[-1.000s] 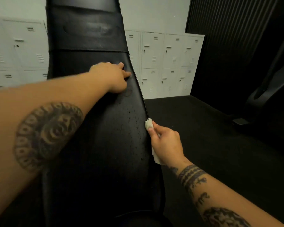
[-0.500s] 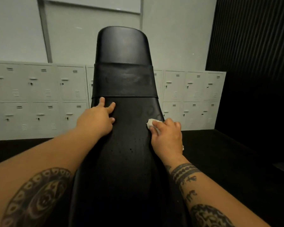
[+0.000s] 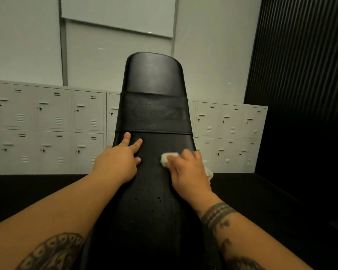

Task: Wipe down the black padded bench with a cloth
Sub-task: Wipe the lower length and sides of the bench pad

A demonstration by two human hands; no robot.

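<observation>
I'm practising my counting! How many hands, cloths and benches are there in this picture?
Hands: 2, the left hand and the right hand
Cloths: 1, the white cloth under the right hand
Benches: 1, the black bench
Total: 4

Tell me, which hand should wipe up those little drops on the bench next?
Probably the right hand: it holds the white cloth on the bench, just above the drops. The left hand is bare, fingers resting on the bench.
</observation>
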